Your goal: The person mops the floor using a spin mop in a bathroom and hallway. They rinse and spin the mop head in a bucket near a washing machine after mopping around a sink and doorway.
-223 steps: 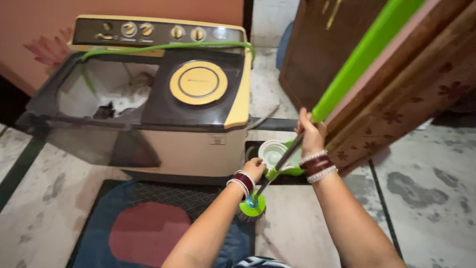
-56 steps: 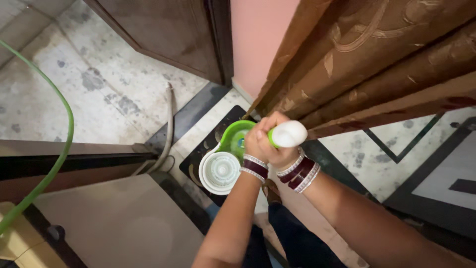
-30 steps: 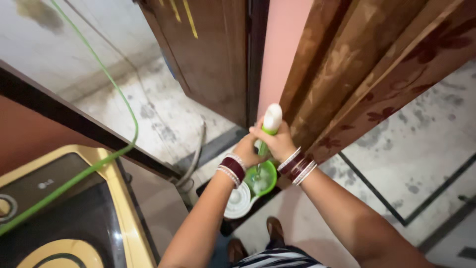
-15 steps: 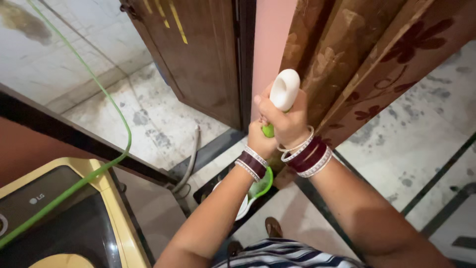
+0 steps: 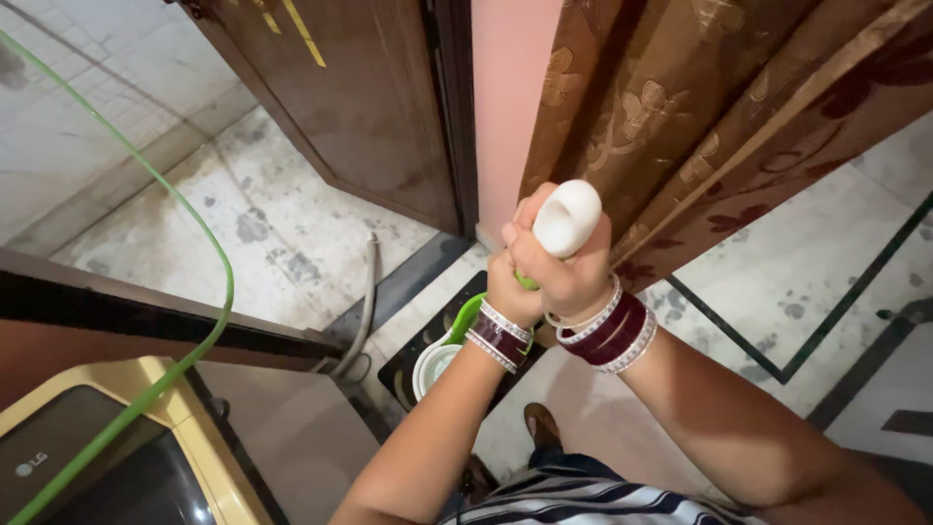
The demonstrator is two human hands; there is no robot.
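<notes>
The only label I see is a small round grey badge with pale lettering (image 5: 23,470) on the dark lid of the washing machine (image 5: 117,457), far down to the left of my left hand (image 5: 513,292).

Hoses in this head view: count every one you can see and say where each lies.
2. A green hose arcs from upper left down over the washing machine. A grey hose runs down the floor beside the brown door. Others may be hidden.
</notes>
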